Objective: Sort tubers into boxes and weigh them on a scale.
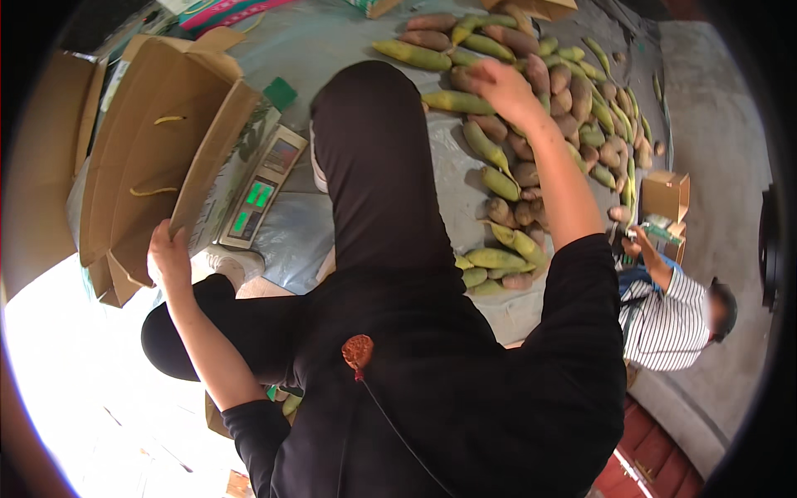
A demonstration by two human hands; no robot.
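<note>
Left hand [170, 249] pinches the stiff, light brown cardboard box [158, 158] flap at left; right hand [508, 90], grip unclear, reaches firm green-brown mangoes [531, 108] upper centre.

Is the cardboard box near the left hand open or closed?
Open. The cardboard box has its flaps spread apart, the left hand grips one flap edge, and the brown inside shows.

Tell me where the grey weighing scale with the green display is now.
In the head view, the grey weighing scale with green display lies on the floor left of centre, between the open brown cardboard box and the person's black-trousered knee.
</note>
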